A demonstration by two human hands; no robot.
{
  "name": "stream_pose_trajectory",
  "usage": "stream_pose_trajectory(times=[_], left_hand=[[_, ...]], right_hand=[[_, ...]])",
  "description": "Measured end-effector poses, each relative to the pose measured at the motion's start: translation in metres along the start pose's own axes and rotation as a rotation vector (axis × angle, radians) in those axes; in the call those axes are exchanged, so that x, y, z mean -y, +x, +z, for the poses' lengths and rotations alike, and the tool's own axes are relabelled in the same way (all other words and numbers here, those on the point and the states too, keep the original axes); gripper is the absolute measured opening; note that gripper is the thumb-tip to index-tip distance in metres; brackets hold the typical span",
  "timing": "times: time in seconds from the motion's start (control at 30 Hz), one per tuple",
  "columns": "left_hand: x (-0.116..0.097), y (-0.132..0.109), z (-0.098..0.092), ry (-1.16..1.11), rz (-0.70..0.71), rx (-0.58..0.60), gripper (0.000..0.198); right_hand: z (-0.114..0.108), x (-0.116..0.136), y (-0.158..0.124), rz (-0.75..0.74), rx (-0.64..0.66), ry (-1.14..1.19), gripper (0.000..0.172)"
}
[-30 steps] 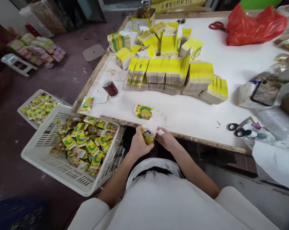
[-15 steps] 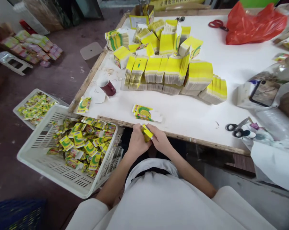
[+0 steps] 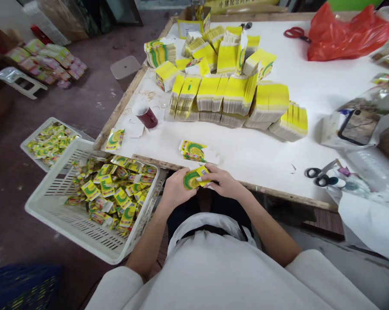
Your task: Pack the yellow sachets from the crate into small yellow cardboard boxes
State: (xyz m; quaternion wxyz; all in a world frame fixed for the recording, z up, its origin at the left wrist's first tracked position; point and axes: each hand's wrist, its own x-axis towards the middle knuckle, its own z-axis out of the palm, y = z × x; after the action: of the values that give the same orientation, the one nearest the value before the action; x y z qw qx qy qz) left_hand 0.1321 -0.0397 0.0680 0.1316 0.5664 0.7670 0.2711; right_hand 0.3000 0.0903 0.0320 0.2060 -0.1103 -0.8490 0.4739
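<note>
Between my two hands, just in front of the table edge, is a small yellow-and-green carton. My left hand grips its left end, fingers closed around it. The fingers of my right hand are pressed on its right end, near a barcode and a white flap. Past my hands, another yellow carton lies on the table with white flaps sticking out to the right. Further back stand bundled stacks of flat yellow cartons.
Left of me, a white plastic crate holds many small cartons, with a smaller bin behind it. A maroon mug, a single carton, scissors, a phone and a red plastic bag are on the table.
The carton in my hands has turned from showing a narrow yellow side to showing its printed green-and-yellow face. My hands have moved slightly apart, and the view has shifted a little.
</note>
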Motion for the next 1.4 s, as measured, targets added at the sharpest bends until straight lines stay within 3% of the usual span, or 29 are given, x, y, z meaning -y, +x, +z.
stream_pose_trajectory(times=[0.23,0.6,0.67,0.77,0.9,1.0,1.07,1.17,1.23,1.3,1.4], left_hand=[[-0.002,-0.003,0.006,0.008,-0.006,-0.026,0.055],[0.0,-0.004,0.003,-0.075,-0.009,0.038,0.055],[0.0,-0.002,0.002,-0.049,0.028,0.038,0.054],[0.0,0.0,0.0,-0.01,0.084,0.053,0.053],[0.002,-0.003,0.004,0.004,0.063,0.051,0.054],[0.012,-0.013,0.007,-0.094,-0.007,0.033,0.056],[0.028,-0.022,0.003,-0.198,-0.145,-0.088,0.058],[0.065,-0.041,-0.015,-0.13,-0.424,-0.541,0.074],[0.089,-0.053,-0.032,0.012,-0.537,-0.801,0.092],[0.103,-0.062,-0.047,0.013,-0.591,-0.867,0.094],[0.1,-0.064,-0.05,-0.154,-0.572,-0.813,0.081]], right_hand=[[0.019,0.008,-0.001,0.089,-0.084,0.053,0.044],[0.008,0.004,-0.002,0.079,0.068,-0.063,0.022],[0.012,0.004,-0.003,0.054,0.005,-0.049,0.029],[0.023,0.007,-0.003,0.05,-0.102,-0.012,0.056],[0.035,0.012,-0.001,0.129,-0.063,0.003,0.071],[0.032,0.013,0.003,0.133,-0.056,0.036,0.079],[0.025,0.008,0.01,0.179,-0.119,0.023,0.06],[0.013,-0.007,0.03,0.357,-0.251,-0.147,0.015],[0.011,-0.019,0.047,0.481,-0.281,-0.309,0.01],[0.014,-0.028,0.064,0.571,-0.278,-0.427,0.016],[0.024,-0.035,0.081,0.631,-0.272,-0.488,0.021]])
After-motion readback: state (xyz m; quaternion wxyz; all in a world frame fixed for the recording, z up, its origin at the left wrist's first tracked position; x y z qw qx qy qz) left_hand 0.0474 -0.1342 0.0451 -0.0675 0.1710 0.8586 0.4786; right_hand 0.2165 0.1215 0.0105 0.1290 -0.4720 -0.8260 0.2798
